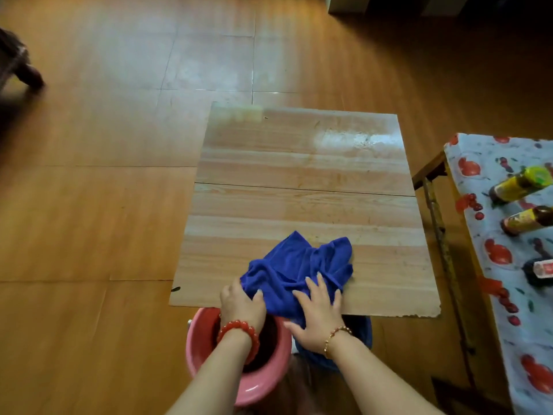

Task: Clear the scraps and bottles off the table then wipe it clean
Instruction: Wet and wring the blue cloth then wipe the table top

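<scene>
A crumpled blue cloth (302,265) lies at the near edge of the low wooden table (299,181) and hangs a little over it. My left hand (241,302) grips the cloth's left corner at the table edge, thumb over the fabric. My right hand (318,313) presses flat on the cloth's near part with straight, spread fingers. Three bottles stand on a side table at the right: a yellow-labelled bottle (522,184), a dark one with a yellow label (526,220), and a dark bottle with a red cap (538,272).
A pink bucket (197,348) sits on the floor below my left wrist, and a blue bucket (363,330) below my right. The side table (484,265) has a fruit-print cover. A wet patch (344,140) shines at the wooden table's far right.
</scene>
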`<action>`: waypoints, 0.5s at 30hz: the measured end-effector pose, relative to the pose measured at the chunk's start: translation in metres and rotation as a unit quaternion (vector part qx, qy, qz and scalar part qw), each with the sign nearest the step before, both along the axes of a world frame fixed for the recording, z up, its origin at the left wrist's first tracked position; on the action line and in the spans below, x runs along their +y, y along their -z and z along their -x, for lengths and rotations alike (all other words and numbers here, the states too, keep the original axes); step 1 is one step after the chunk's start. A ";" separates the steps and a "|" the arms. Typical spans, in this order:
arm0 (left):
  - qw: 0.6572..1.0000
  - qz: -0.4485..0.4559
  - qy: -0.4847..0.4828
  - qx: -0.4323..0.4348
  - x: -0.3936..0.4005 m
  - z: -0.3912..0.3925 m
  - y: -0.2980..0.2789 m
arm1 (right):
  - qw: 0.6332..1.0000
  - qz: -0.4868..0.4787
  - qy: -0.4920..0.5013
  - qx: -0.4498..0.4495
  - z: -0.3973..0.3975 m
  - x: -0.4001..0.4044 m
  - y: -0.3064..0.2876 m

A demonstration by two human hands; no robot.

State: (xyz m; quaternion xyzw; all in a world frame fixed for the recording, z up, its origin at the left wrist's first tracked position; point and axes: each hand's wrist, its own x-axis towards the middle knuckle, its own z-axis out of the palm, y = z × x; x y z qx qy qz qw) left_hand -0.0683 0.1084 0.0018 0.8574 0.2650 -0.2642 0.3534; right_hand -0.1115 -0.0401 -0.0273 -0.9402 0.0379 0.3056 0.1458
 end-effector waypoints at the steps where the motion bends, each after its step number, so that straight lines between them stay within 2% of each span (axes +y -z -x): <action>1: 1.000 -0.010 -0.018 -0.001 -0.001 0.004 0.005 | 0.998 0.011 0.028 -0.049 0.004 0.005 0.009; 4: 0.998 -0.010 -0.050 -0.049 -0.001 0.009 0.017 | 0.988 0.025 0.112 -0.105 -0.007 0.017 0.024; 7: 0.993 0.018 -0.078 -0.092 -0.005 0.003 0.023 | 0.986 0.065 0.115 -0.102 -0.026 0.034 0.036; 15: 0.982 0.044 -0.094 -0.159 -0.027 -0.022 0.020 | 0.979 0.088 0.160 -0.087 -0.054 0.042 0.063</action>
